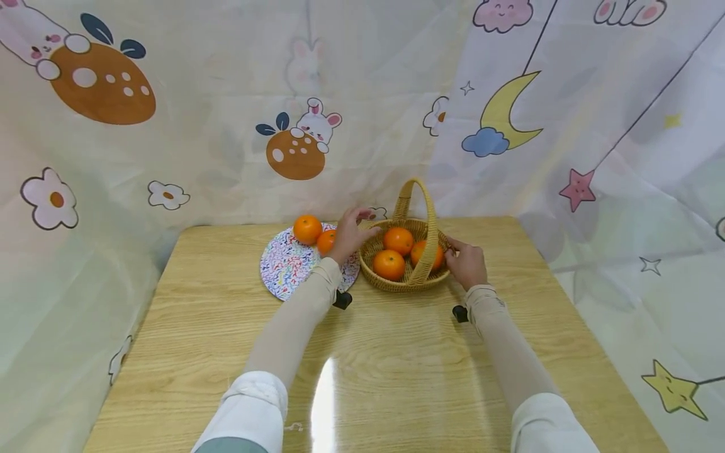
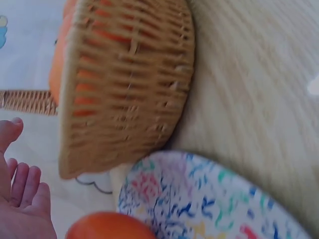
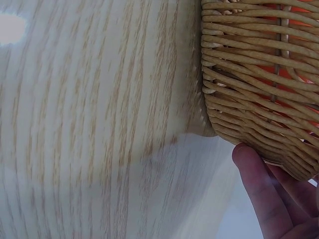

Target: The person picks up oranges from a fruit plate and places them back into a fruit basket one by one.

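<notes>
A woven basket (image 1: 396,286) with a tall arched handle (image 1: 432,220) stands at the back of the table, with several oranges (image 1: 389,265) inside. My left hand (image 1: 352,236) hovers at the basket's left side, fingers spread apart and holding nothing; in the left wrist view its fingers (image 2: 25,184) lie apart from the woven wall. Below that hand sits a round plate (image 1: 283,267) with a colourful speckled pattern and oranges (image 1: 308,229) on it. My right hand (image 1: 469,264) holds the basket's right side, its thumb and fingers against the weave in the right wrist view.
The wooden table (image 1: 396,371) stretches toward me, with a bright glare streak at the front. A patterned cloth (image 1: 226,126) hangs close behind the table's back edge and along both sides. The plate's right edge lies close beside the basket.
</notes>
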Motion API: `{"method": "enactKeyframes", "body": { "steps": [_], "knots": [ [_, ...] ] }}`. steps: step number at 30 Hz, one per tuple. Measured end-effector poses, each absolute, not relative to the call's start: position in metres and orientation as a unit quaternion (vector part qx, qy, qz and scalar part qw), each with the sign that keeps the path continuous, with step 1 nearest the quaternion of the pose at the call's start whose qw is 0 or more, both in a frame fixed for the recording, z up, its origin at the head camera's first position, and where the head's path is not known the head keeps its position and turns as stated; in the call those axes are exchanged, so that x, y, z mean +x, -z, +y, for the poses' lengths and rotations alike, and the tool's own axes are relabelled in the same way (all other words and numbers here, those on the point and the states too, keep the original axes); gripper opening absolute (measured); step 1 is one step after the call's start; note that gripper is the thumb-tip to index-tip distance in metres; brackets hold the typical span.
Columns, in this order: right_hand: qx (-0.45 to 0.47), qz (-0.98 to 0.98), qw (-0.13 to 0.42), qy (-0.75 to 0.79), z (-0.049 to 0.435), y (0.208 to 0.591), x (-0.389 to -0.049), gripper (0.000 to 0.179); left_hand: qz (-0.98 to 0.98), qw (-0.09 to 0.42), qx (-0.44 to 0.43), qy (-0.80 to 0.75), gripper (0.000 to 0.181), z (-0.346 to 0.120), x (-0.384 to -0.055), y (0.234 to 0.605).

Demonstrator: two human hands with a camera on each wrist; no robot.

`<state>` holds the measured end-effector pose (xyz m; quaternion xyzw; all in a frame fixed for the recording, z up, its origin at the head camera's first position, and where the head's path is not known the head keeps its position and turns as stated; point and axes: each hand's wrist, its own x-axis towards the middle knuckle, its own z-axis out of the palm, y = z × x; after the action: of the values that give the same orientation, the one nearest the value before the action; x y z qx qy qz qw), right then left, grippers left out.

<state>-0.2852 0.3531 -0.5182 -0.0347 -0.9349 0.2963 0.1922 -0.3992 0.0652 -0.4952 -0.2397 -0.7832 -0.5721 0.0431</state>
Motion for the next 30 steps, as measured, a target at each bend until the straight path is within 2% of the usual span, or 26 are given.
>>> {"method": "enactKeyframes", "body": {
  "steps": [7,18,30],
  "knots": [
    [-0.035,-0.936,0.195,-0.292,0.353,0.518,-0.285,0.04,-0.786,0.057,-0.222,0.574,0.055,0.042,-0.402,0.493],
    [-0.011,-0.928,0.229,-0.294,0.338,0.5,-0.273,0.036,-0.797,0.048,-0.212,0.563,0.049,0.009,-0.405,0.498],
    [-0.017,-0.933,0.22,-0.282,0.35,0.518,-0.287,0.036,-0.822,0.021,-0.199,0.534,0.054,-0.023,-0.397,0.522]
  ]
}}
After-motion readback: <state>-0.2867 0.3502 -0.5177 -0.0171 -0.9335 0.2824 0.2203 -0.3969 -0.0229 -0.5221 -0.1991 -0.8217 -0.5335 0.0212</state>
